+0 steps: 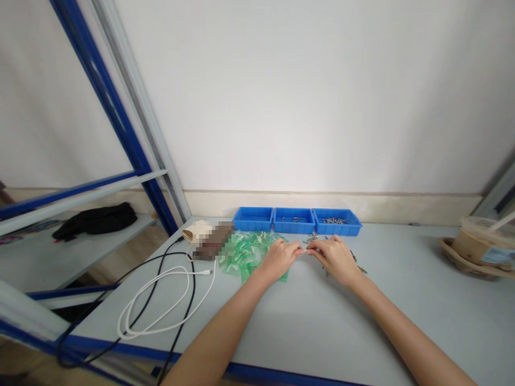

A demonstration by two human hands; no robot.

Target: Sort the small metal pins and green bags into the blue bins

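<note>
My left hand (280, 258) and my right hand (332, 258) meet fingertip to fingertip above the grey table. Both are closed in a pinch around something small and pale between them, too small to name. Green plastic bags (247, 252) lie in a pile beside and partly behind my left hand. Small metal parts (314, 238) are scattered behind and around my right hand, which hides some of them. Behind the hands stand three blue trays: the left one (253, 227) shows no parts, the middle one (294, 229) holds a few and the right one (338, 231) several metal pieces.
A white cable (163, 329) and a black cable (193, 300) loop over the table's left side, near a blurred brown object (214, 242). At the right stands a plastic cup (478, 241) in a brown holder (458, 261). A blue and grey frame (132, 145) rises at the left.
</note>
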